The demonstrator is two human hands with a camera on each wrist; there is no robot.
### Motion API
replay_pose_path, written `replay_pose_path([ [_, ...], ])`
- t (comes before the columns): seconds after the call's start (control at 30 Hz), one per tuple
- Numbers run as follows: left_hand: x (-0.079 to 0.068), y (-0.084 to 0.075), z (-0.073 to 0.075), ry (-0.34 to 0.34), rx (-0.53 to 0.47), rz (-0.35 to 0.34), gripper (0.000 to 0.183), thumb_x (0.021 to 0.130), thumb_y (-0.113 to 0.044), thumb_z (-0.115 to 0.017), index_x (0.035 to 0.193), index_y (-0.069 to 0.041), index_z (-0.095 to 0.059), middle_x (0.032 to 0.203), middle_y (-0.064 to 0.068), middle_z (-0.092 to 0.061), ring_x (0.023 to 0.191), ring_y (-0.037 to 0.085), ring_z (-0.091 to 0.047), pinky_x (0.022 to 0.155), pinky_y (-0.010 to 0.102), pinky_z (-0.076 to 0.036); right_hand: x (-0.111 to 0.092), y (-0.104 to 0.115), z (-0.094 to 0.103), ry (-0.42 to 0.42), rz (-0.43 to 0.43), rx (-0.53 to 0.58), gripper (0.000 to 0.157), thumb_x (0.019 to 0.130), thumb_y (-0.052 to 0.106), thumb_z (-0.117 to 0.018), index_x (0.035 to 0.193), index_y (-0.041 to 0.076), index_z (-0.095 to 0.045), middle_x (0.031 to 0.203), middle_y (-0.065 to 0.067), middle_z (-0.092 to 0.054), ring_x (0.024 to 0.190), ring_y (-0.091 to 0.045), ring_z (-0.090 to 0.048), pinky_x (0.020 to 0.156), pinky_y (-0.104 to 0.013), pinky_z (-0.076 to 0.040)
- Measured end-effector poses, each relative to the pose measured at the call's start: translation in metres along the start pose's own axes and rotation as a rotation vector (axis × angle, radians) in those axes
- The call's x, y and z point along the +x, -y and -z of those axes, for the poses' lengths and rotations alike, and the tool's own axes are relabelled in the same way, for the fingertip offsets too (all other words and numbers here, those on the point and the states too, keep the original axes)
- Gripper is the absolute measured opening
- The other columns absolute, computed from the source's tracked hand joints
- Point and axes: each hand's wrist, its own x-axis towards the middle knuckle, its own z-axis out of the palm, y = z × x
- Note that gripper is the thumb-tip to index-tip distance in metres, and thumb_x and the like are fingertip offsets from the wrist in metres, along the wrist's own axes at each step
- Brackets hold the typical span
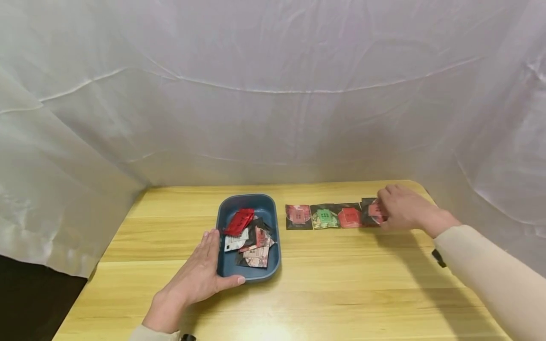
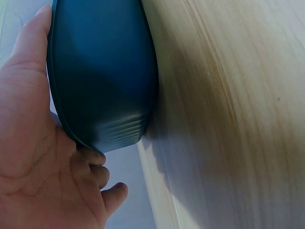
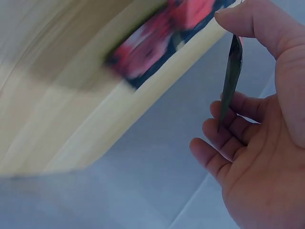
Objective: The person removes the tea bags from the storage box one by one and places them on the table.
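Observation:
My left hand rests against the left side of a dark blue tray, fingers straight along its wall and thumb at the near rim. In the left wrist view the palm faces the tray's outer wall. Inside the tray lies a loose pile of sachets, with a red sachet on top. At the right end of a row of sachets is my right hand. It pinches a thin sachet, seen edge-on in the right wrist view, between thumb and fingers. The sachet's printed face is hidden there.
Left of the right hand, a pink-and-black sachet, a green one, a red-and-black one and a dark one lie side by side on the wooden table. White cloth hangs behind the table.

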Motion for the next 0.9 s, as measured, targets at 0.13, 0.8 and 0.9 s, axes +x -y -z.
replay_pose_path([
  [0.13,-0.001,0.000,0.001,-0.005,0.001,-0.004,0.144,0.076,-0.090,-0.065,0.166,0.008,-0.010,0.174,0.028,-0.012,0.163,0.044,-0.009,0.129,0.060,-0.023,-0.010,-0.031,0.000,0.039,-0.060,-0.010,0.057,0.071,0.038,-0.090,0.104,0.003,-0.060,0.099,-0.012,-0.058,0.095,-0.033,-0.055,0.084,-0.055,-0.050],
  [0.8,0.000,-0.001,-0.001,-0.004,0.008,-0.001,0.143,0.077,-0.089,-0.066,0.166,0.007,-0.010,0.174,0.027,-0.013,0.163,0.044,-0.009,0.129,0.060,-0.024,-0.022,-0.079,-0.015,0.173,-0.144,-0.063,0.071,0.071,0.036,-0.092,0.116,-0.007,-0.058,0.109,-0.024,-0.059,0.107,-0.050,-0.057,0.097,-0.071,-0.048],
  [0.9,0.000,-0.001,-0.001,-0.007,0.010,-0.001,0.143,0.077,-0.089,-0.066,0.166,0.008,-0.010,0.174,0.028,-0.013,0.163,0.044,-0.010,0.129,0.060,-0.024,-0.023,-0.081,-0.019,0.160,-0.132,-0.069,0.066,0.070,0.029,-0.092,0.115,-0.006,-0.059,0.104,-0.020,-0.058,0.103,-0.047,-0.057,0.095,-0.071,-0.049],
])
